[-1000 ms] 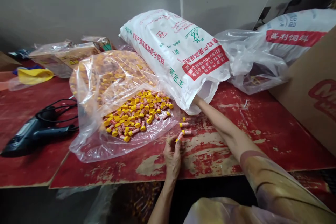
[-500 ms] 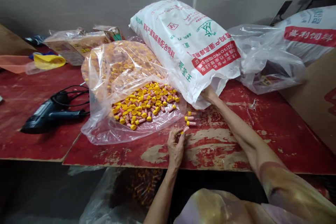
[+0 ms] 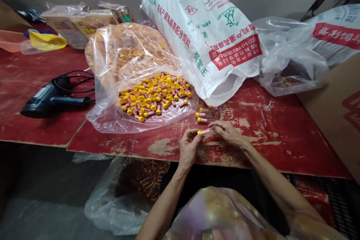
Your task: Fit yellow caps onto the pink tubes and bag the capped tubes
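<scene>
My left hand [image 3: 188,146] and my right hand [image 3: 227,132] meet over the worn red table [image 3: 253,135]. Between their pinched fingertips they hold one small pink tube with a yellow cap [image 3: 204,132]. Two more capped tubes [image 3: 200,117] lie on the table just beyond my fingers. A clear plastic bag [image 3: 123,93] full of the same yellow-capped tubes lies open to the left of my hands. Behind it leans a big white woven sack [image 3: 208,33] with red and green print, its open mouth facing me.
A black heat gun [image 3: 47,97] with a coiled cord lies at the left. Crumpled clear plastic [image 3: 287,60] and a second printed sack [image 3: 337,33] sit at the right, beside a cardboard box [image 3: 334,108]. Another bag of tubes [image 3: 135,191] hangs below the table edge.
My right hand has come out of the white sack's mouth and joined my left hand at the tube. The view has tilted downward.
</scene>
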The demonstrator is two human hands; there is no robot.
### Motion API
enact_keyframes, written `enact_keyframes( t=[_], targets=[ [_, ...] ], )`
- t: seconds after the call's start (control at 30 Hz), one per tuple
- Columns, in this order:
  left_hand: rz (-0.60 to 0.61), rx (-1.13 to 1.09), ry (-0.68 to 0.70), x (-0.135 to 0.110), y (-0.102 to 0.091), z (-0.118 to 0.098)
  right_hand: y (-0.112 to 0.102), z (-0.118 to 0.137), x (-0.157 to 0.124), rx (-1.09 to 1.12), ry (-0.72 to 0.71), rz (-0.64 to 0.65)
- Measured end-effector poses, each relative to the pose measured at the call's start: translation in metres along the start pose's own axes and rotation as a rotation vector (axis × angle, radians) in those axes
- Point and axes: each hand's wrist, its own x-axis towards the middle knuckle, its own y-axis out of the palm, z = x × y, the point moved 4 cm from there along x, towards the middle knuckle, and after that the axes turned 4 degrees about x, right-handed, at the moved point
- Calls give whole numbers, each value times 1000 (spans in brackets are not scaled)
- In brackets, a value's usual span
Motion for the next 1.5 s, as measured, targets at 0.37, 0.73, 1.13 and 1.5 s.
enact_keyframes(
  t=[0.37, 0.73, 1.13, 1.5],
  targets=[
    [-10, -284, -101, -6, 9, -4, -7, -15, -14, 474, -36, -653],
    [-95, -189, -57, -12, 11, 5, 22, 4, -29, 62, -59, -304],
    [43, 25, -17, -28, 19, 3, 37, 22, -35, -457, -172, -90],
    [-185, 589, 199, -5, -25, -27, 37, -14, 13, -952, 72, 222]
  ],
)
